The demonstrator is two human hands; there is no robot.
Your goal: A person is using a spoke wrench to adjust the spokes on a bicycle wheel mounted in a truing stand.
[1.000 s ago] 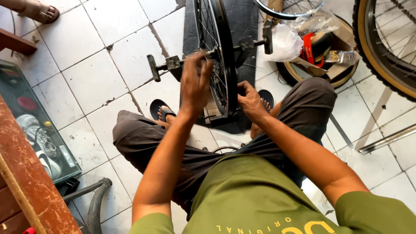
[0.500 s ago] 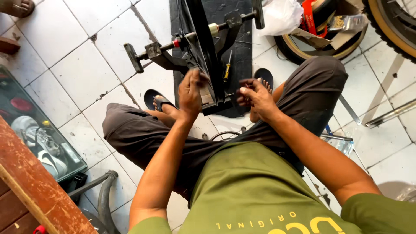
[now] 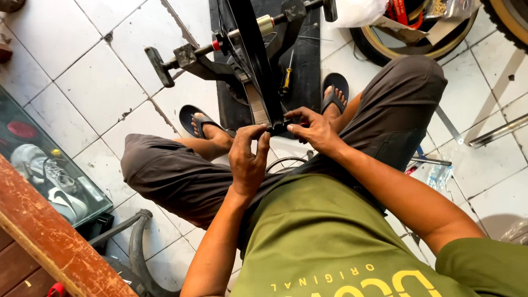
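- The tiled floor [image 3: 99, 82] fills the left and right of the frame; the person sits low over it with knees spread, in grey trousers and a green shirt.
- A black mat [image 3: 308, 71] lies on the tiles at top centre, under the stand.
- A black wheel [image 3: 254, 55] stands upright on edge in the top centre, its rim running down to the hands at mid-frame.
- A dark metal stand [image 3: 190, 58] holds the wheel by its axle, one bar reaching to the upper left.
- A tan-walled tyre [image 3: 418, 47] lies flat at the upper right, with a white bag [image 3: 357, 11] beside it.
- A glass case [image 3: 44, 165] with shoes inside sits at the left edge, above a wooden ledge in the lower left.
- The left hand [image 3: 248, 159] is at centre, its fingers [image 3: 256, 132] pinching the lower edge of the rim.
- The right hand [image 3: 313, 129] is just right of it, fingers [image 3: 291, 114] pressed together on the same spot of the rim.
- A sandal is worn on each foot, on either side of the mat's near end.
- A yellow-handled screwdriver [image 3: 287, 77] lies on the mat just right of the wheel.
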